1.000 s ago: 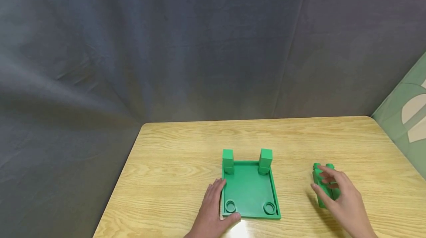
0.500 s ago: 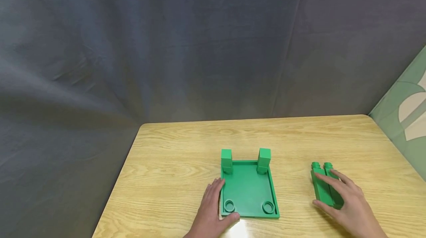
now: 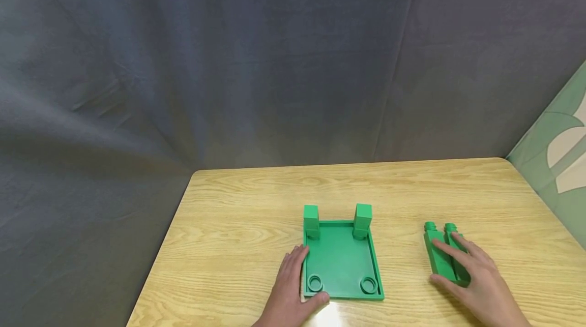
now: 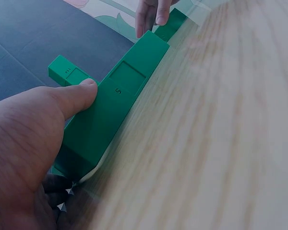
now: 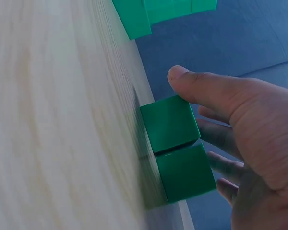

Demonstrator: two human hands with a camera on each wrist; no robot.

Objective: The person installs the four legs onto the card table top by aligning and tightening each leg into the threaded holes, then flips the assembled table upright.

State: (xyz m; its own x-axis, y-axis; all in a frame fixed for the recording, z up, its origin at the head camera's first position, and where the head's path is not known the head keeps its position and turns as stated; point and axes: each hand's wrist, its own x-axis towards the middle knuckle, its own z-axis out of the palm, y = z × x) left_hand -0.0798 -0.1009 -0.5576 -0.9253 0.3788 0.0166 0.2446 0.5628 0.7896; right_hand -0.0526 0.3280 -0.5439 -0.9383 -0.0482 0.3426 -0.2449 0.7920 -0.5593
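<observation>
A square green base (image 3: 341,261) with a raised rim lies on the table, one upright leg at the back left (image 3: 311,219) and another at the back right (image 3: 363,219). Two round sockets sit at its front corners. My left hand (image 3: 292,286) holds the front left corner, thumb on the front wall and fingers along the left side. To the right lie two loose green legs (image 3: 440,265), side by side, with threaded ends pointing away. My right hand (image 3: 486,286) spreads its fingers over them; in the right wrist view its thumb (image 5: 194,86) stands apart from their square ends (image 5: 170,124).
The wooden table (image 3: 238,225) has rounded back corners. Grey cloth (image 3: 293,72) hangs behind it and on the left. Patterned green fabric (image 3: 567,149) borders the right side.
My right hand has lowered its fingers onto the loose legs. The left loose leg has tilted slightly left at its threaded end, widening the gap. My left hand stays on the base.
</observation>
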